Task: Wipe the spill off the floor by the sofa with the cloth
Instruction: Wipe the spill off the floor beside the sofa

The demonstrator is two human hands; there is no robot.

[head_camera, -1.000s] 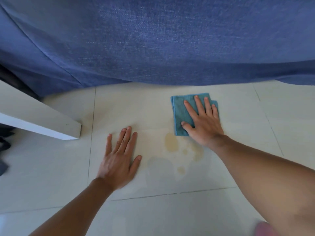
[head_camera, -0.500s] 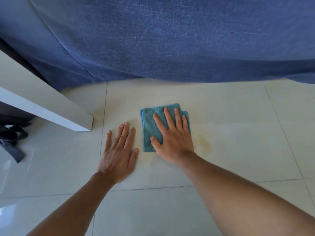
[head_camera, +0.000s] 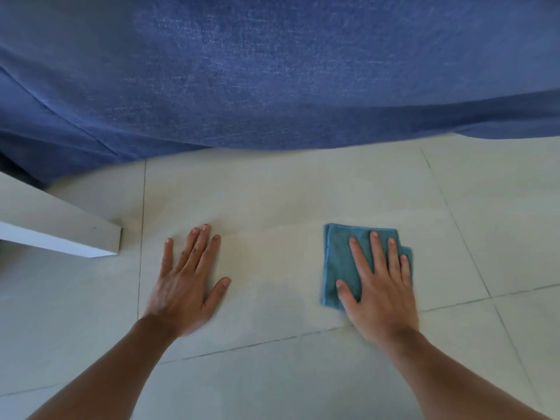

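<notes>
Two hands were flat on the tiled floor in front of the blue sofa. Our right hand lay open, fingers spread, pressing down on the folded teal cloth without gripping it; our left hand lay open and bare-palmed on the tile, holding nothing, apparently bracing us. The cloth sat a little out from the sofa's lower edge, toward us, with the left hand well apart from it on the side nearer the white board. We judged the cloth light, soft and limp, folded into several layers, probably absorbent and likely damp underneath. It would slide easily on the smooth tile, so it needed steady downward pressure from a flat palm across its middle rather than a pinch at a corner, which would let the folds open and bunch. No clear stain showed on the tile near the sofa; any remainder under the cloth we could not tell.
</notes>
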